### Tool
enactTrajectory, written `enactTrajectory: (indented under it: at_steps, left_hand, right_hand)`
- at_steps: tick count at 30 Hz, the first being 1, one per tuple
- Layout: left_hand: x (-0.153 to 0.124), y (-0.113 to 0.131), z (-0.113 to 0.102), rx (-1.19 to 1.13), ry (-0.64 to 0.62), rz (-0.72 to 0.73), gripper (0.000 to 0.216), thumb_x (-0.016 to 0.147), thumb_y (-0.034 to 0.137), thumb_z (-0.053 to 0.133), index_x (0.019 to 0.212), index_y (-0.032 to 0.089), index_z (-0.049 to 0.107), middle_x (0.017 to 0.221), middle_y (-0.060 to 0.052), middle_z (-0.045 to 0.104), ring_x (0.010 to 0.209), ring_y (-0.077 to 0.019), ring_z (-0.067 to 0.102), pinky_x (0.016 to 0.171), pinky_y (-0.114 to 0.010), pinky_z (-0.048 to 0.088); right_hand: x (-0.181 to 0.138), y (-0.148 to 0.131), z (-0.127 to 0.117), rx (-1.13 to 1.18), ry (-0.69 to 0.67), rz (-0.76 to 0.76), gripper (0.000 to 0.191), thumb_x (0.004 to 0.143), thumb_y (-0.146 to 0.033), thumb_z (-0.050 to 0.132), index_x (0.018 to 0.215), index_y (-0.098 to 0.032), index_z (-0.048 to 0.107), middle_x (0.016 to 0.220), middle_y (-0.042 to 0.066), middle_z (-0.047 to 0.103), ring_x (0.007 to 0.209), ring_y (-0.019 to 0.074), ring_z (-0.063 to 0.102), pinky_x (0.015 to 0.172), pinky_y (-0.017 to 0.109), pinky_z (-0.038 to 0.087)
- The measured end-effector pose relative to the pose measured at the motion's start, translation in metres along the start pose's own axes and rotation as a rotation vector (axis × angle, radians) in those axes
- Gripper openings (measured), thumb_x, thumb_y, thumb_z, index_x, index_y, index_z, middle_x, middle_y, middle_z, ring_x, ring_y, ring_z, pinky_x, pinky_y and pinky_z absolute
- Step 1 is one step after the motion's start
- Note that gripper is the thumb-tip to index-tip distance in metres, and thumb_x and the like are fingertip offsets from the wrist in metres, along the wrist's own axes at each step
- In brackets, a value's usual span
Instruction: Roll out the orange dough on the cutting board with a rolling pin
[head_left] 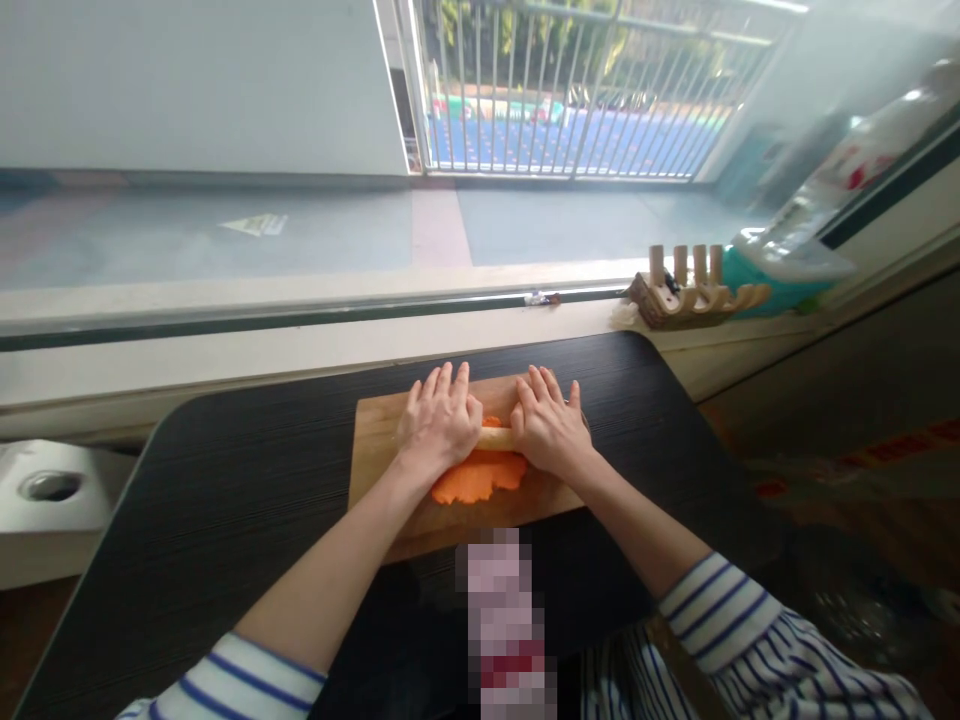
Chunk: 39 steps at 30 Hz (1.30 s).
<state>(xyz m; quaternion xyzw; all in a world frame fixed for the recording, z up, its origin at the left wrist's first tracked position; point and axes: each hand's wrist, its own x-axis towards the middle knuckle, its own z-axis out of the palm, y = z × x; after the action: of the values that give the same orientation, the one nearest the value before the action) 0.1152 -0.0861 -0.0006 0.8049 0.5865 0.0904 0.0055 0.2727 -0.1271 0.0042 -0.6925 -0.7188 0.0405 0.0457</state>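
A light wooden rolling pin (496,438) lies across a flattened sheet of orange dough (480,480), and only its middle shows between my hands. My left hand (441,418) rests over the pin's left part, palm down. On its right part lies my right hand (551,420) in the same way. Both hands press on the pin, their fingers pointing away from me. Beneath the dough is a wooden board (375,430), set at a slight angle. The dough has a ragged near edge, and a little of it shows beyond the pin.
The board sits on a dark table (247,480) against a window sill (187,360). On the sill at the right are a wooden rack (682,300), a teal container (787,280) and a clear plastic bottle (855,165). A white box (52,500) stands left of the table.
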Motion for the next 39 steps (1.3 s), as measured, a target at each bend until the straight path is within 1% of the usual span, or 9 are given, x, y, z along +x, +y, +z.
enactTrajectory:
  at_steps: [6, 9, 15, 19, 24, 27, 32, 36, 39]
  left_hand:
    - [-0.025, 0.000, 0.002, 0.053, 0.105, 0.042, 0.053, 0.090, 0.030, 0.030, 0.134, 0.009, 0.049, 0.137, -0.018, 0.052, 0.128, -0.0276, 0.048, 0.109, -0.045, 0.033]
    - [-0.046, -0.003, 0.004, 0.041, 0.166, 0.071, 0.052, 0.092, 0.033, 0.030, 0.133, 0.008, 0.051, 0.137, -0.018, 0.052, 0.128, -0.0287, 0.047, 0.109, -0.048, 0.033]
    - [-0.077, -0.026, -0.001, -0.005, 0.100, 0.171, 0.063, 0.093, 0.053, 0.032, 0.134, 0.008, 0.048, 0.142, -0.018, 0.047, 0.134, -0.0286, 0.041, 0.110, -0.045, 0.033]
    - [-0.087, -0.042, -0.012, -0.082, 0.054, 0.278, 0.055, 0.090, 0.052, 0.044, 0.128, 0.013, 0.055, 0.135, -0.015, 0.055, 0.129, -0.0265, 0.048, 0.110, -0.047, 0.034]
    - [-0.088, -0.046, -0.029, -0.107, -0.001, 0.327, 0.033, 0.089, 0.035, 0.054, 0.114, 0.015, 0.064, 0.121, -0.012, 0.065, 0.113, -0.0226, 0.061, 0.100, -0.037, 0.047]
    - [-0.085, -0.046, -0.037, -0.082, 0.034, 0.281, 0.030, 0.087, 0.032, 0.056, 0.112, 0.016, 0.064, 0.125, -0.012, 0.063, 0.117, -0.0243, 0.058, 0.100, -0.038, 0.046]
    - [-0.082, -0.049, -0.039, -0.078, -0.073, 0.182, 0.028, 0.087, 0.031, 0.056, 0.109, 0.017, 0.065, 0.133, -0.013, 0.057, 0.122, -0.0249, 0.054, 0.102, -0.039, 0.045]
    - [-0.079, -0.049, -0.034, -0.133, -0.100, 0.145, 0.051, 0.087, 0.050, 0.050, 0.125, 0.016, 0.058, 0.137, -0.013, 0.053, 0.126, -0.0263, 0.050, 0.105, -0.042, 0.040]
    - [-0.069, -0.044, -0.031, -0.079, -0.099, 0.094, 0.068, 0.089, 0.061, 0.037, 0.131, 0.010, 0.052, 0.140, -0.018, 0.049, 0.130, -0.0296, 0.045, 0.107, -0.045, 0.037]
  right_hand:
    - [-0.025, -0.009, 0.009, -0.011, 0.129, -0.032, 0.050, 0.094, -0.029, 0.029, 0.138, -0.011, 0.044, 0.150, 0.016, 0.035, 0.141, 0.0267, 0.025, 0.111, 0.062, 0.011]
    - [-0.043, -0.011, 0.012, 0.008, 0.166, -0.073, 0.049, 0.097, -0.033, 0.028, 0.137, -0.011, 0.045, 0.148, 0.016, 0.037, 0.140, 0.0266, 0.027, 0.112, 0.058, 0.014]
    - [-0.070, 0.009, 0.009, 0.081, 0.178, -0.210, 0.051, 0.097, -0.046, 0.036, 0.136, -0.015, 0.046, 0.146, 0.014, 0.042, 0.139, 0.0265, 0.031, 0.112, 0.053, 0.018]
    - [-0.079, 0.027, 0.012, 0.154, 0.187, -0.277, 0.035, 0.096, -0.044, 0.044, 0.118, -0.022, 0.059, 0.134, 0.008, 0.057, 0.132, 0.0232, 0.042, 0.110, 0.049, 0.022]
    - [-0.073, 0.028, 0.007, 0.200, 0.215, -0.348, 0.025, 0.093, -0.040, 0.053, 0.106, -0.021, 0.062, 0.123, 0.007, 0.064, 0.126, 0.0219, 0.048, 0.110, 0.047, 0.022]
    - [-0.061, 0.021, -0.001, 0.212, 0.189, -0.334, 0.024, 0.092, -0.039, 0.055, 0.105, -0.021, 0.062, 0.126, 0.008, 0.062, 0.127, 0.0227, 0.047, 0.110, 0.049, 0.023]
    - [-0.045, 0.012, -0.006, 0.205, 0.060, -0.306, 0.026, 0.093, -0.039, 0.052, 0.108, -0.019, 0.060, 0.134, 0.011, 0.055, 0.132, 0.0250, 0.041, 0.111, 0.054, 0.021]
    - [-0.041, 0.012, -0.006, 0.209, -0.020, -0.295, 0.030, 0.093, -0.042, 0.048, 0.107, -0.018, 0.060, 0.139, 0.012, 0.050, 0.137, 0.0259, 0.033, 0.111, 0.057, 0.019]
    - [-0.035, 0.008, -0.009, 0.171, -0.056, -0.243, 0.035, 0.096, -0.042, 0.038, 0.109, -0.018, 0.060, 0.142, 0.012, 0.047, 0.139, 0.0276, 0.030, 0.110, 0.064, 0.014]
